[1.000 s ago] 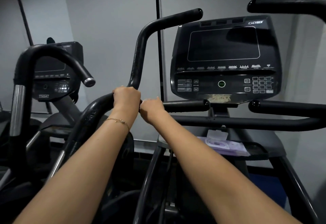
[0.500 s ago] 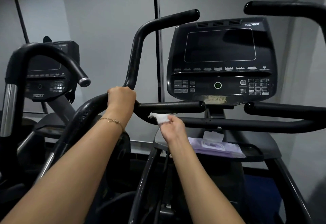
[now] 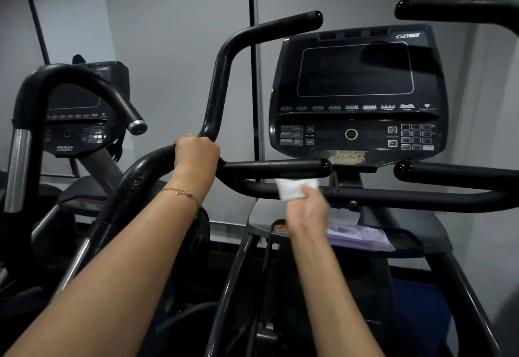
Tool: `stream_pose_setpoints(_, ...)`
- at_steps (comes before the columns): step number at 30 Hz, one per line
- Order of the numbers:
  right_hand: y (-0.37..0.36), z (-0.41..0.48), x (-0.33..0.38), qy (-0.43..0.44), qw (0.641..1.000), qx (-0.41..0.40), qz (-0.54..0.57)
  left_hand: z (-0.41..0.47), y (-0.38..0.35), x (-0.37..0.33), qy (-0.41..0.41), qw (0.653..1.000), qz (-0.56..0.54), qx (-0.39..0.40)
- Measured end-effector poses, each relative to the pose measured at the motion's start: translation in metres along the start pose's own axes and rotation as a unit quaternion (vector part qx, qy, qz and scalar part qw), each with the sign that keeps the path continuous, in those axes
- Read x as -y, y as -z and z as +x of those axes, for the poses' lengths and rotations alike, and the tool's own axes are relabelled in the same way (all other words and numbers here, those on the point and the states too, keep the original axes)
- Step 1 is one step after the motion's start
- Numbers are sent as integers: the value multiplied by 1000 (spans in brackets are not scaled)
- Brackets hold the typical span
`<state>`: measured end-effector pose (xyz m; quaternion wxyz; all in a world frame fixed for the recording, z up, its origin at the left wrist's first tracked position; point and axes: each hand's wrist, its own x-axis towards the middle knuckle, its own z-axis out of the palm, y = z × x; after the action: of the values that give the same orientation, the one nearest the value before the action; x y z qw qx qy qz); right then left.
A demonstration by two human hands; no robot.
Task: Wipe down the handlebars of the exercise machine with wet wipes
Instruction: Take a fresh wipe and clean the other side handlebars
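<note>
Left hand (image 3: 196, 153) gripping the handlebar (image 3: 216, 90), my right hand (image 3: 307, 212) pinches the wet wipe (image 3: 290, 189) to the crossbar (image 3: 421, 198); bunched small, it may slip.

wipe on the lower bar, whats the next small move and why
Probably slide the right hand and wipe rightward along the lower crossbar: the wipe presses near its left end, with most of the bar lying to the right.

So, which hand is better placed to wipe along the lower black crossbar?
Right hand: it holds the white wet wipe against the lower black crossbar; the left hand grips the curved black handlebar.
</note>
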<state>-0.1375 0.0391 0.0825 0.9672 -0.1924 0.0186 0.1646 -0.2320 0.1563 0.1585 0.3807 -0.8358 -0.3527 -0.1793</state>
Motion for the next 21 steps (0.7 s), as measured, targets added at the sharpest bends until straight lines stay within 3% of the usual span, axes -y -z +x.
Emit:
stream_pose_setpoints(2, 1, 1, 20, 89, 996, -10, 13, 0, -2, 0, -3, 1000, -4, -5)
stream_pose_setpoints(4, -4, 2, 23, 115, 993, -10, 7, 1, -2, 0, -1, 1000, -3, -6)
stream_pose_setpoints(9, 6, -7, 12, 39, 999, -29, -3, 2, -4, -3, -1, 1000, 5, -3)
stream_pose_setpoints(11, 8, -11, 17, 108, 994, -18, -3, 3, -4, -2, -2, 1000, 3, -5)
stream_pose_setpoints(13, 6, -15, 19, 249, 960, -2, -129, 4, -3, -1, -2, 1000, -7, -1)
stream_pose_setpoints(15, -1, -15, 13, 412, 848, 56, -330, 6, -3, -1, -2, 1000, -16, 5)
stream_pose_setpoints(17, -11, -2, 0, 482, 677, 136, -540, 6, -3, -1, -6, 1000, -17, 7)
stream_pose_setpoints(18, -18, 7, -10, 480, 570, 163, -647, 6, -3, 0, -8, 1000, -16, 6)
stream_pose_setpoints(20, -34, 23, -30, 438, 321, 179, -820, 6, -3, 1, -11, 1000, -15, 3)
stream_pose_setpoints(21, -42, 26, -40, 410, 229, 194, -861, 7, -3, 1, -9, 1000, -18, 4)
